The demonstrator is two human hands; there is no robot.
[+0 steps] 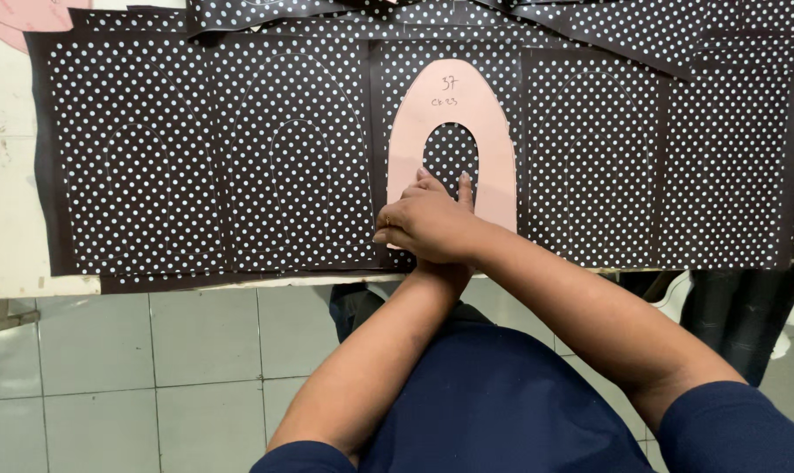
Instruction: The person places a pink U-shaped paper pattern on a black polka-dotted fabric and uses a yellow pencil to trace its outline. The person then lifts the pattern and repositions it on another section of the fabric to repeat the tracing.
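The right hand [428,223] lies on top with its fingers pressed flat on the lower end of a pink arch-shaped paper pattern [449,96], so its grip is a flat hold-down rather than a closed one, while the left hand [445,273] is crossed beneath it and almost wholly hidden, so I cannot tell how its grip stands. The pattern lies flat on black fabric with white polka dots [274,175], its open middle showing the dots, and faint traced arch outlines show on the cloth to either side. The fabric is spread in overlapping pieces over a pale bench [7,210], above a grey tiled floor [152,368].
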